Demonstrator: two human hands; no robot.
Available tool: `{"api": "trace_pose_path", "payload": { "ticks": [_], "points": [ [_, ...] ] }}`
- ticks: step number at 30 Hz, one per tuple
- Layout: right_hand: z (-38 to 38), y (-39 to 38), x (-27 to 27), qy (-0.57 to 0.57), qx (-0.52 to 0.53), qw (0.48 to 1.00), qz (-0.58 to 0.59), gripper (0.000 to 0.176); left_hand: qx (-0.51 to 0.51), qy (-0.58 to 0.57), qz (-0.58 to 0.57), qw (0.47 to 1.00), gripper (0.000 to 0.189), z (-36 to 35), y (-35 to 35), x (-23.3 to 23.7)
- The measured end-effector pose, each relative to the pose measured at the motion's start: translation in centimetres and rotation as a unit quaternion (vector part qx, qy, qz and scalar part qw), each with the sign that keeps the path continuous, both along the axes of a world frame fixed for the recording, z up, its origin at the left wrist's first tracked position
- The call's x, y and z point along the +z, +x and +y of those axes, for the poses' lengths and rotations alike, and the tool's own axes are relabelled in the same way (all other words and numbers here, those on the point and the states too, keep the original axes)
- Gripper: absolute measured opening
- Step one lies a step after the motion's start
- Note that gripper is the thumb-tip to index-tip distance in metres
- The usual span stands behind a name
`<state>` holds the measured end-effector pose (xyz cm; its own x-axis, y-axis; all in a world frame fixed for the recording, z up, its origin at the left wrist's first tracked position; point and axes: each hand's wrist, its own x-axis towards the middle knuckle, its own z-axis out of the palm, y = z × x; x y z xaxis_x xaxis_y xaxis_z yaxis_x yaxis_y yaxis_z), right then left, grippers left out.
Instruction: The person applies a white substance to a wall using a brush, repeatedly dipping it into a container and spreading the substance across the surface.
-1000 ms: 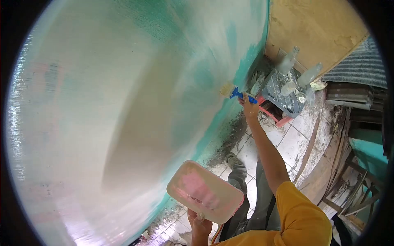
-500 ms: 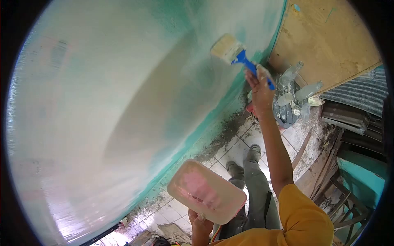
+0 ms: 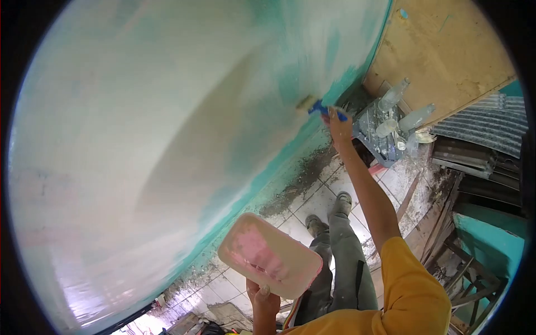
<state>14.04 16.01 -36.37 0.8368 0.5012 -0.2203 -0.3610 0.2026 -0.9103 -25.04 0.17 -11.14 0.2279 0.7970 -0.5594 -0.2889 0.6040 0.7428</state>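
Note:
A wide paintbrush with a blue handle is gripped in my right hand. Its pale bristles rest against the lower part of the wall, close to the green band along its bottom. Whitish paint covers most of that wall, with green showing through in patches. My left hand is closed on the near edge of a pale rectangular plastic tub, thumb at the rim. Pinkish-white paint lies inside the tub, which is tilted and held in front of my legs.
Several glass bottles stand on a grey paint-spattered stool right of the brush. Behind them leans a brown board. Corrugated sheets and wooden frames are stacked at the right. The tiled floor is dirty along the wall.
My right hand has brought the paintbrush down the wall, and its bristles are now seen more edge-on. The tub in my left hand has shifted slightly left.

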Motion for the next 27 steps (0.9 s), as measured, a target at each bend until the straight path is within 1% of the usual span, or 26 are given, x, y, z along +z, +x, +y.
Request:
{"api": "trace_pose_path", "payload": {
  "ticks": [1,3,5,6,7,8,9,11,12,14,16,18,19,20,21,23,24,25,27],
  "points": [
    [0.2,0.3,4.3,0.001,-0.012,1.0,-0.026,0.026,0.002,0.002,-0.005,1.0,0.099,-0.4,-0.3,0.4],
    [-0.1,0.8,12.2,0.059,-0.035,0.996,-0.061,0.026,-0.005,0.036,-0.023,0.999,0.088,-1.0,-0.9,0.7],
    [-1.3,1.2,19.4,0.097,-0.05,0.99,-0.089,0.028,-0.002,0.04,-0.029,0.999,0.088,-1.7,-1.3,1.4],
    [-2.0,1.1,21.9,0.098,-0.048,0.99,-0.091,0.028,-0.001,0.04,-0.03,0.999,0.089,-2.1,-1.6,1.7],
    [-0.7,1.4,23.3,0.148,-0.042,0.985,-0.081,0.029,-0.001,0.033,-0.033,0.999,0.089,-0.3,-1.6,1.5],
    [-0.8,1.4,24.1,0.205,-0.035,0.976,-0.069,0.03,0.003,0.034,-0.034,0.999,0.089,-0.3,-1.6,1.6],
    [-0.8,1.2,23.6,0.205,-0.033,0.976,-0.07,0.03,0.006,0.035,-0.034,0.999,0.089,-0.4,-1.8,1.5],
    [-0.5,0.3,20.1,0.235,-0.031,0.971,-0.012,0.031,0.017,0.024,-0.021,0.999,0.089,-0.8,-2.5,0.7],
    [-0.3,-0.2,17.6,0.249,-0.031,0.968,0.02,0.031,0.025,0.013,-0.005,1.0,0.089,-0.9,-2.9,0.4],
    [0.4,-1.6,9.9,0.228,-0.018,0.971,0.068,0.031,0.024,0.018,-0.013,0.999,0.088,-0.6,-3.4,-0.1],
    [-0.3,-4.1,4.3,0.147,-0.02,0.986,0.08,0.03,0.02,0.026,-0.022,0.999,0.087,-0.5,-3.9,-0.5],
    [-1.4,-6.1,-1.0,0.088,-0.049,0.988,0.118,0.031,0.034,0.021,-0.014,0.999,0.086,-1.1,-4.5,-0.7],
    [-1.7,-6.4,-3.8,0.088,-0.05,0.988,0.119,0.031,0.033,0.02,-0.014,0.999,0.086,-1.3,-4.8,-1.1],
    [-2.1,-6.6,-6.6,0.038,-0.042,0.992,0.112,0.031,0.047,0.013,-0.003,0.999,0.086,-1.5,-5.3,-1.4],
    [-1.9,-6.9,-6.9,-0.015,-0.035,0.994,0.105,0.031,0.06,0.004,0.009,0.998,0.086,-1.2,-5.4,-1.6],
    [-1.1,-6.2,-6.5,0.001,-0.033,0.995,0.09,0.03,0.067,0.005,0.016,0.998,0.087,-1.3,-5.4,-1.4],
    [-0.9,-5.9,-5.1,0.015,-0.031,0.997,0.074,0.028,0.075,0.003,0.021,0.997,0.087,-1.7,-5.7,-1.4],
    [-0.3,-5.3,-2.6,0.014,-0.029,0.997,0.071,0.028,0.076,0.002,0.018,0.997,0.087,-1.8,-5.6,-1.3],
    [1.1,-3.8,5.1,-0.006,-0.011,1.0,-0.009,0.027,0.06,0.036,-0.026,0.997,0.088,-1.6,-5.4,-1.2]
  ]
}}
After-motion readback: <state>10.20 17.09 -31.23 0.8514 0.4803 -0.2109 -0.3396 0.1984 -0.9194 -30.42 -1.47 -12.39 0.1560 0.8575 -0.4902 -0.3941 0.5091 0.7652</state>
